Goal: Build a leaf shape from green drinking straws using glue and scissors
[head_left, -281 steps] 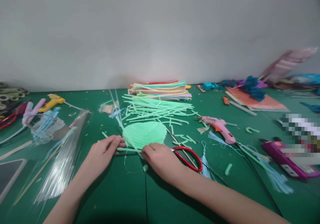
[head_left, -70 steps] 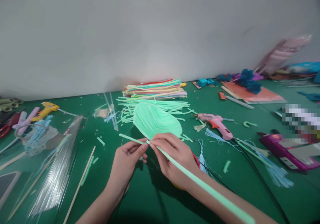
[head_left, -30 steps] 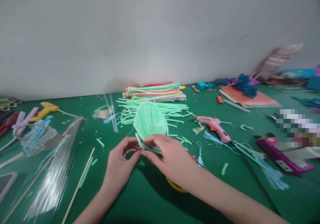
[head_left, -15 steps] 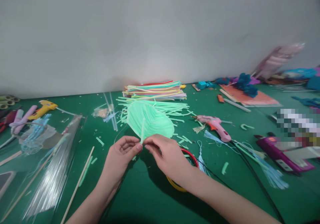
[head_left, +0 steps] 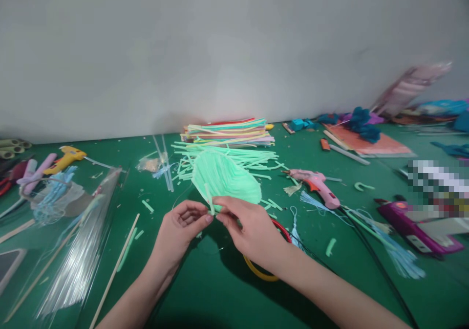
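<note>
While both hands meet low over the green desk (head_left: 205, 290), they pinch the near tip of a mint-green leaf (head_left: 227, 182) made of glued strips. The left hand (head_left: 181, 229) curls with thumb and forefinger closed on the leaf's base, next to a short strip that sticks up there. The right hand (head_left: 251, 229) comes in from the other side, its fingers (head_left: 223, 207) likewise closed on the base, so the fingertips of the two hands nearly touch. The leaf is lifted off the desk and tilts away from the person, its broad part in front of a loose scatter of green strips (head_left: 234, 158).

Behind those strips lies a stack of coloured strips (head_left: 229, 131) near the grey wall. Under the right wrist a red scissor handle (head_left: 284, 231) and a yellow ring (head_left: 258, 273) show in part. To the right lies a pink glue gun (head_left: 317, 185), with a pale blue tassel (head_left: 294, 231) between it and the right hand. A purple box (head_left: 417, 226) sits further right. On the left, a clear bag of thin rods (head_left: 78, 260) lies well apart from the hands, a wooden stick (head_left: 115, 270) beside it, and a yellow glue gun (head_left: 68, 157) near the far left edge.
</note>
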